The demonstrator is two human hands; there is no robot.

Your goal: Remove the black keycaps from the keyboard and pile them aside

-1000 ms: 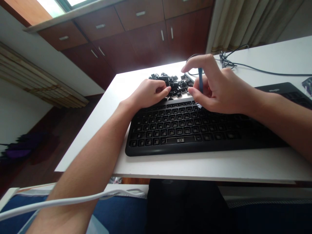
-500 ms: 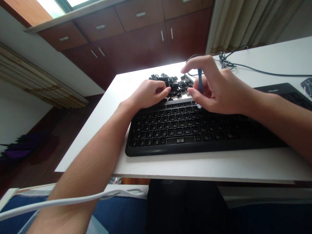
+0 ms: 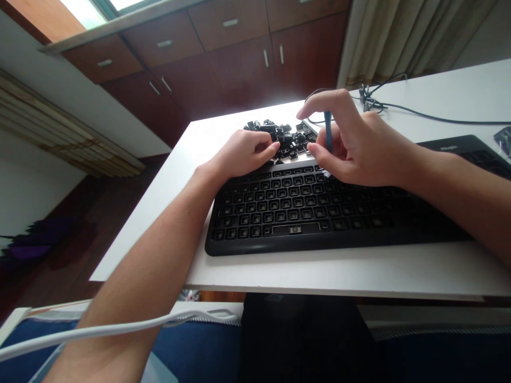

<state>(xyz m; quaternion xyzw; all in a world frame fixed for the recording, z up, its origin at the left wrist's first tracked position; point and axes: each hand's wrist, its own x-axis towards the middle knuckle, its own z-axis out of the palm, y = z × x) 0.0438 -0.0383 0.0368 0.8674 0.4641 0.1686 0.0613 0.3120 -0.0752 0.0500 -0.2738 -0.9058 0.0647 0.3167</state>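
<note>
A black keyboard (image 3: 295, 205) with its keycaps off lies on the white table, rows of bare key sockets showing. My left hand (image 3: 249, 151) rests at its back left edge, fingers curled and thumb lying along the rim. Over the upper middle of the keyboard, my right hand (image 3: 355, 143) grips a thin tool with a blue handle (image 3: 328, 132), its index finger arched out above. A small whitish bit shows under that hand, near the sockets; the tool's working end is mostly hidden. Behind the keyboard is a heap of loose black keycaps (image 3: 293, 141), close to my left fingertips.
A bundled black cable (image 3: 367, 98) runs across the back right of the white table (image 3: 319, 268). At the far right edge lies a dark object (image 3: 503, 139), partly cut off. A white cable (image 3: 120, 329) crosses in front of my left forearm. Wooden cabinets (image 3: 231, 69) stand beyond.
</note>
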